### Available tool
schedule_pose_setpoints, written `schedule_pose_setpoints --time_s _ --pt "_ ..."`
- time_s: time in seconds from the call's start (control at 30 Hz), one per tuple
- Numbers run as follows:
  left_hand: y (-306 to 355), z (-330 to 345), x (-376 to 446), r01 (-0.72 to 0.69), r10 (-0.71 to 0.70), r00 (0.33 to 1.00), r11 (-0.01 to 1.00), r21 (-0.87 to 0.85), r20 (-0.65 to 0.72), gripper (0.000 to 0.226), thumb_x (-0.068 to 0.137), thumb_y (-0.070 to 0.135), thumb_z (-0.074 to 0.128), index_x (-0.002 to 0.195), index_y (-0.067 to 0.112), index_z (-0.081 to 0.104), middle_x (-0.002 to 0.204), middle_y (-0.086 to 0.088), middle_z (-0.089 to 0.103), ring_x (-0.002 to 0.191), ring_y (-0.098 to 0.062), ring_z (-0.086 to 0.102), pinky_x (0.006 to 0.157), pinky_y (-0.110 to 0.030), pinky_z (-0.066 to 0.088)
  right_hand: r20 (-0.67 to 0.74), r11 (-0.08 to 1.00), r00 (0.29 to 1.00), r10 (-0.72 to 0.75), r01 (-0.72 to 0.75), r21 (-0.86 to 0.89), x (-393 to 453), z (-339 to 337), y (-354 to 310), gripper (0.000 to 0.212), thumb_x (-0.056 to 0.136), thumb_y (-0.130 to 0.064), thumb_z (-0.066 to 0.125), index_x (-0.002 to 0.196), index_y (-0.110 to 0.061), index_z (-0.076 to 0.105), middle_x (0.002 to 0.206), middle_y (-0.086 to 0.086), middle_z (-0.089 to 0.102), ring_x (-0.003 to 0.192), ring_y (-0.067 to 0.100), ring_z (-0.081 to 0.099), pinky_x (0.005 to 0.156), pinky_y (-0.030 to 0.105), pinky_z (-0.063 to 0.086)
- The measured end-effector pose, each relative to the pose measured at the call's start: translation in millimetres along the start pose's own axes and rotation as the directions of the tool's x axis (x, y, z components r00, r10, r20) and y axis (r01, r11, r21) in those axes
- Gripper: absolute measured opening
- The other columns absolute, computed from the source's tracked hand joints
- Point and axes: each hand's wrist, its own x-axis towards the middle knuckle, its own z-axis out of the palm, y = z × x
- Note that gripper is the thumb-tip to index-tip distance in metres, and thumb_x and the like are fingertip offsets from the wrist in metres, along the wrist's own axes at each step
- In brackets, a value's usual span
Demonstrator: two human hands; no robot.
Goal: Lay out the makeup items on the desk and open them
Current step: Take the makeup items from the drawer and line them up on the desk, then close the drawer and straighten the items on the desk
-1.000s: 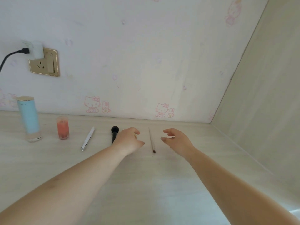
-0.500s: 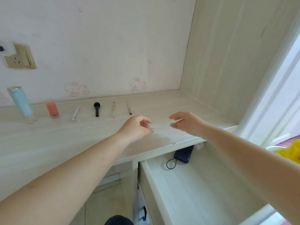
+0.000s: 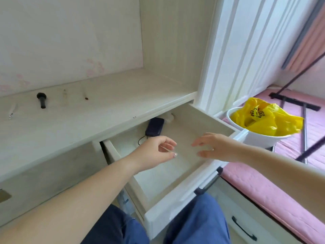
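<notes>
Two bare forearms reaching over open drawer (image 3: 186, 175), left hand (image 3: 154, 153) and right hand (image 3: 215, 147) palms facing, fingers loosely curled, holding nothing

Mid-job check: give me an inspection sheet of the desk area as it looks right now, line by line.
Surface: pale wood desk, with an open drawer below it.
Job's things: black-capped tube and three thin blurred sticks lying in a row on the desk; open or capped, cannot tell.
Clutter: dark pouch at the drawer's back.
Hands: left hand and right hand over the drawer, fingers relaxed, holding nothing.
Cables: thin black cord on the pouch.
Surroundings: white bin with yellow bag, pink cushion.
</notes>
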Motion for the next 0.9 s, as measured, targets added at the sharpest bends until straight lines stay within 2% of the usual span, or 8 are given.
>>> schedule_pose_setpoints --time_s 0.1,0.2,0.3,0.37,0.4,0.63,0.8,0.9 --pt "5.5 29.1 0.0 -0.031 0.019 0.990 0.996 0.086 0.140 0.044 0.084 0.032 0.068 0.126 0.030 0.053 0.125 0.011 0.056 0.110 -0.001 0.055 0.088 -0.016 0.045 0.005 0.997 1.000 -0.026 0.027 -0.077 -30.1 9.9 23.5 0.036 0.084 -0.044 0.062 0.120 -0.039 0.058 0.120 -0.011 0.055 0.112 0.011 0.053 0.101 0.032 0.040" --pt "5.2 52.8 -0.7 -0.057 0.002 0.957 0.982 0.182 0.289 0.069 0.083 0.038 0.066 0.143 0.034 0.032 0.143 0.011 0.040 0.127 -0.003 0.042 0.098 -0.020 0.037 -0.008 0.966 0.996 -0.094 0.089 -0.244 -44.9 17.9 34.9 0.051 0.085 -0.053 0.056 0.133 -0.039 0.046 0.139 -0.013 0.045 0.128 0.008 0.040 0.113 0.026 0.019" --pt "1.8 65.1 -2.7 -0.131 0.016 0.925 0.951 0.280 0.380 0.075 0.084 0.039 0.064 0.145 0.040 0.022 0.148 0.010 0.034 0.134 -0.008 0.035 0.105 -0.022 0.030 -0.025 0.942 0.995 -0.096 0.083 -0.326 -45.9 30.1 36.3 0.067 0.085 -0.067 0.035 0.144 -0.036 0.029 0.150 -0.007 0.033 0.142 0.012 0.023 0.116 0.033 0.005" --pt "0.8 68.4 -4.4 -0.160 0.039 0.922 0.944 0.289 0.385 0.065 0.085 0.036 0.061 0.141 0.044 0.029 0.138 0.008 0.045 0.125 -0.011 0.044 0.103 -0.028 0.038 -0.049 0.932 0.992 -0.119 0.095 -0.350 -44.3 46.0 40.7 0.083 0.076 -0.079 0.008 0.147 -0.037 0.016 0.153 -0.004 0.026 0.145 0.014 0.012 0.115 0.041 -0.006" --pt "1.4 68.6 -5.6 -0.164 0.042 0.924 0.941 0.296 0.379 0.061 0.086 0.034 0.059 0.139 0.044 0.031 0.132 0.006 0.048 0.120 -0.013 0.048 0.101 -0.030 0.041 -0.072 0.931 0.988 -0.137 0.103 -0.351 -43.1 52.1 43.3 0.086 0.074 -0.080 0.002 0.148 -0.036 0.014 0.154 -0.003 0.025 0.146 0.015 0.010 0.113 0.043 -0.010" --pt "-3.1 59.1 4.0 -0.196 0.065 0.935 0.913 0.358 0.348 0.065 0.087 0.032 0.057 0.142 0.045 0.027 0.132 0.004 0.050 0.120 -0.014 0.049 0.101 -0.034 0.042 -0.120 0.926 0.977 -0.177 0.124 -0.358 -23.7 54.0 48.2 0.085 0.076 -0.080 0.003 0.148 -0.036 0.013 0.153 -0.001 0.023 0.145 0.017 0.012 0.111 0.043 -0.012" --pt "-11.2 45.3 11.7 -0.186 0.083 0.954 0.919 0.348 0.290 0.064 0.086 0.031 0.060 0.142 0.040 0.032 0.137 0.016 0.050 0.122 -0.005 0.049 0.102 -0.027 0.042 -0.113 0.925 0.978 -0.175 0.124 -0.360 -1.4 51.9 43.4 0.090 0.071 -0.081 0.000 0.148 -0.036 0.011 0.155 -0.002 0.021 0.146 0.017 0.010 0.114 0.046 -0.010" --pt "-19.0 36.0 19.2 -0.178 0.091 0.969 0.904 0.389 0.230 0.062 0.085 0.035 0.059 0.141 0.042 0.033 0.134 0.015 0.052 0.120 -0.006 0.049 0.100 -0.034 0.044 -0.105 0.923 0.979 -0.174 0.125 -0.363 16.2 49.6 40.3 0.093 0.068 -0.083 -0.004 0.148 -0.036 0.009 0.155 -0.002 0.019 0.146 0.016 0.009 0.115 0.050 -0.008"
